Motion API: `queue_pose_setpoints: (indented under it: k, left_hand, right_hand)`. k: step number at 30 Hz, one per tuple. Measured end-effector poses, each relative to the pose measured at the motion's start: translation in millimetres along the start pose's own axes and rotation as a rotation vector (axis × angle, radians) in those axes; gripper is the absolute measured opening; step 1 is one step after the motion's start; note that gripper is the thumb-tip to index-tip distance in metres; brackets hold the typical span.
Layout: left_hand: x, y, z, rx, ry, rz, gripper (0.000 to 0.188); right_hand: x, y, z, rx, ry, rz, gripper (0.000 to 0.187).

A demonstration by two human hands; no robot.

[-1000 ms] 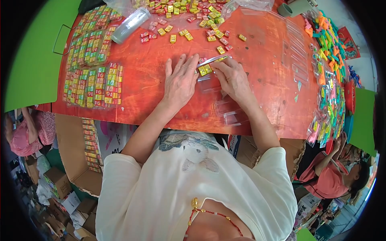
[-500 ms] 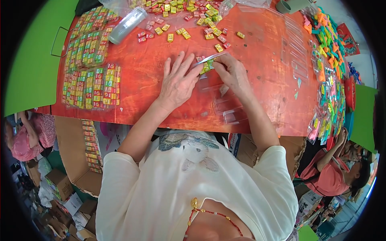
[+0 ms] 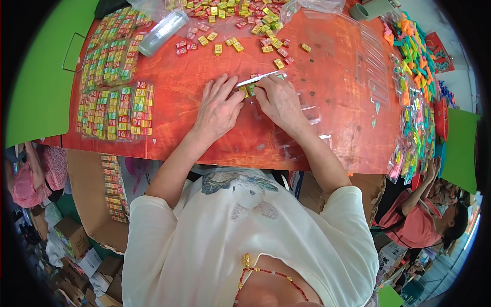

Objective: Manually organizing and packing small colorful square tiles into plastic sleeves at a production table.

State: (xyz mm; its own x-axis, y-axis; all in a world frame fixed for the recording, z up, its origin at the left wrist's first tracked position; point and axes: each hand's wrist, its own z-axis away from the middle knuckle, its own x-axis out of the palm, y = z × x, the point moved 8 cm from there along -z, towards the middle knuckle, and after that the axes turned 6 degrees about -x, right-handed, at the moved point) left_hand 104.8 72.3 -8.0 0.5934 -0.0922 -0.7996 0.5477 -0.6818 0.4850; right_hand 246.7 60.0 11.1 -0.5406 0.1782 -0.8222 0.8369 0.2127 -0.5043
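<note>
Close together over the middle of the table, my two hands work at a short row of small green and yellow boxes (image 3: 247, 91). A narrow glinting strip (image 3: 262, 78), which looks like the edge of a clear plastic tray, runs along the far side of the row. My left hand (image 3: 219, 105) has its fingers bent and its thumb side closed at the row's left end. At the right, my right hand (image 3: 280, 101) is closed with thumb and fingers on the row and strip, covering part of both. Loose red and yellow boxes (image 3: 279, 63) lie just beyond.
Filled trays of boxes (image 3: 115, 110) cover the table's left side. A clear cylinder (image 3: 162, 33) lies behind them. More loose boxes (image 3: 245, 11) are heaped at the back. Empty clear trays (image 3: 376, 64) and bagged colourful plastic pieces (image 3: 413, 123) lie right. A cardboard box (image 3: 94, 199) stands below.
My right hand has moved left and nearer to my left hand, with the strip and the boxes shifting left too. My left hand has drawn its fingers in slightly.
</note>
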Motion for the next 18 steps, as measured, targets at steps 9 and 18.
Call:
queue_pose_setpoints:
  k: [9, 18]
  left_hand:
    - [-7, -8, 5, -0.033, 0.024, 0.091, 0.022]
    - [-9, -10, 6, -0.032, 0.05, 0.119, 0.022]
  right_hand:
    - [10, -20, -4, -0.039, -0.032, 0.276, 0.015]
    - [15, -21, -9, -0.053, -0.14, 0.358, 0.018]
